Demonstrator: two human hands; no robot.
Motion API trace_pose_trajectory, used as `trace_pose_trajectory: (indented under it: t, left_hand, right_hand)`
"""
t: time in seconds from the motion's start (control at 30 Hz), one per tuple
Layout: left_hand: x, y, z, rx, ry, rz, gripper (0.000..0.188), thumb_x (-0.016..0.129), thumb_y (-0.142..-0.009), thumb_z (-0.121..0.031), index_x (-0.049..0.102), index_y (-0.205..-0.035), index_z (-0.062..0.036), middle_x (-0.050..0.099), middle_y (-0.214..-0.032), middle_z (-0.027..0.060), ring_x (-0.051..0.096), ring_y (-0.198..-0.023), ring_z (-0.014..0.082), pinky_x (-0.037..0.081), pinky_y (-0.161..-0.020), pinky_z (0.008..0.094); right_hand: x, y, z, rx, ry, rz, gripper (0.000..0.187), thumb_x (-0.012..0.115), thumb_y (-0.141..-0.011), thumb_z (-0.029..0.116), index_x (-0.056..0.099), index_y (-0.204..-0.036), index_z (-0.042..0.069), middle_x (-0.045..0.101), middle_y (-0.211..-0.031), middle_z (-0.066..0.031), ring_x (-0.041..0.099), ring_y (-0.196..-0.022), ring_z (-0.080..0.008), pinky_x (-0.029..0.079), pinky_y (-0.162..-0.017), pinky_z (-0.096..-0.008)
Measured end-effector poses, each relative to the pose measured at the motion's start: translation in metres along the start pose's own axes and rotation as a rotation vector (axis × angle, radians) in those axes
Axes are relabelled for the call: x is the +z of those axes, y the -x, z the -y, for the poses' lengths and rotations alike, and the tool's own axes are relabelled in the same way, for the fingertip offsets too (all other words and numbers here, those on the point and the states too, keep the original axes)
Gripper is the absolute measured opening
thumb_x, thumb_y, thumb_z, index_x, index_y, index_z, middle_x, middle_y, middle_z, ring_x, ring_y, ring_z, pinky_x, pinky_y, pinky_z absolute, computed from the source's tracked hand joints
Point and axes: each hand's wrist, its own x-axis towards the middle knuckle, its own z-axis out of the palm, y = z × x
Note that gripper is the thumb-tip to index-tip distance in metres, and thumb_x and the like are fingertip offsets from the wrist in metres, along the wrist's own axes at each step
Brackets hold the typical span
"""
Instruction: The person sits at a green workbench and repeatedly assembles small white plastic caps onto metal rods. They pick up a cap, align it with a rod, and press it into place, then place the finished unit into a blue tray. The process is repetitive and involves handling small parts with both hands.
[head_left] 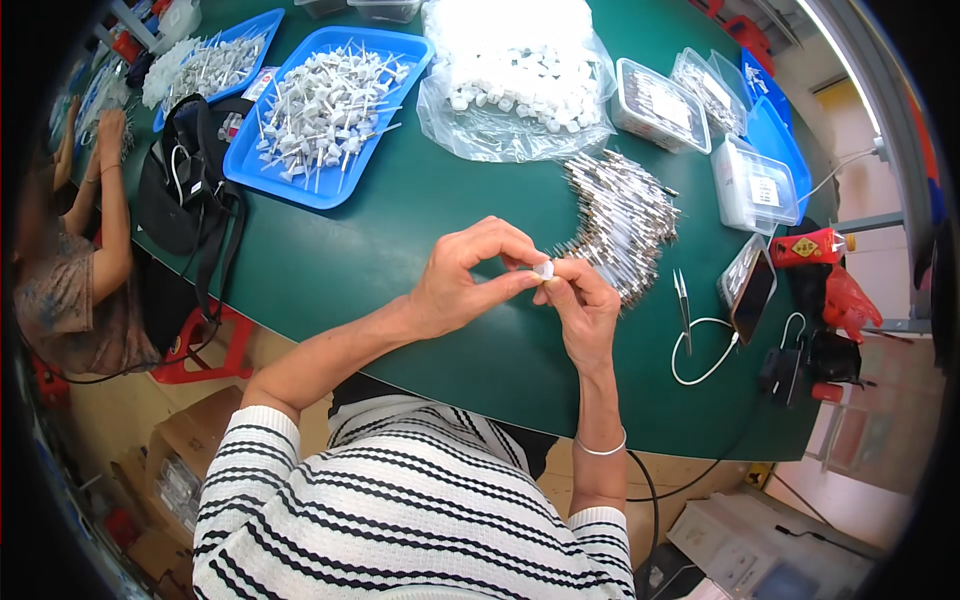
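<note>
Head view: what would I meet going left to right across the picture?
Black bag, nearer blue tray, left hand, small white piece, right hand, tweezers, phone, red bottle.

Green table (350, 250), blue tray (345, 187), seemingly white piece (544, 270).

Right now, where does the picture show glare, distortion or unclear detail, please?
In the head view, the top of the white pile is washed out; in the head view, the near edge of the green table bends and the corners turn black; in the head view, the white piece between left hand and right hand is too small for fine detail.
</note>
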Motion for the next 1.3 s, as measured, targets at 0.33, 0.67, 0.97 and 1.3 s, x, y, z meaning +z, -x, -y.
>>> trace_pose_trajectory:
  t: [0.33, 0.67, 0.97, 1.3]
  left_hand:
    - [-0.002, 0.001, 0.003, 0.057, -0.018, 0.025, 0.017, 0.069, -0.08, 0.0, 0.066, -0.097, -0.0036, 0.065, -0.09, 0.0065, 0.059, -0.079, 0.0141, 0.047, -0.069, 0.0261]
    - [-0.004, -0.001, -0.005, -0.15, 0.108, -0.003, 0.027, 0.069, -0.08, 0.0, 0.059, -0.105, -0.0011, 0.062, -0.097, 0.0064, 0.058, -0.082, 0.0104, 0.05, -0.078, 0.025]
    - [-0.008, 0.002, -0.008, -0.247, 0.106, 0.049, 0.02, 0.068, -0.083, -0.003, 0.057, -0.099, -0.0003, 0.06, -0.092, 0.0051, 0.059, -0.08, 0.0098, 0.049, -0.075, 0.0239]
    - [-0.009, 0.0, -0.006, -0.123, 0.049, -0.008, 0.013, 0.067, -0.083, -0.001, 0.061, -0.095, 0.0003, 0.061, -0.088, 0.0057, 0.059, -0.078, 0.01, 0.05, -0.07, 0.0239]
  right_hand:
    - [0.006, 0.002, -0.001, 0.002, -0.02, -0.02, 0.013, 0.059, -0.092, 0.007, 0.063, -0.097, -0.004, 0.062, -0.09, -0.0063, 0.059, -0.072, -0.0105, 0.048, -0.063, -0.0214]
    - [0.014, 0.0, -0.003, -0.09, 0.026, -0.204, 0.014, 0.066, -0.086, 0.001, 0.062, -0.099, -0.002, 0.062, -0.089, -0.0055, 0.06, -0.078, -0.0107, 0.047, -0.068, -0.022]
    - [0.013, 0.002, -0.004, -0.155, 0.142, -0.231, 0.014, 0.068, -0.082, -0.004, 0.062, -0.093, 0.0, 0.064, -0.084, -0.0054, 0.057, -0.074, -0.0094, 0.045, -0.067, -0.0218]
    - [0.016, 0.001, -0.003, -0.196, 0.118, -0.208, 0.013, 0.067, -0.081, -0.007, 0.063, -0.091, 0.0, 0.065, -0.086, -0.0059, 0.056, -0.073, -0.0096, 0.044, -0.065, -0.0224]
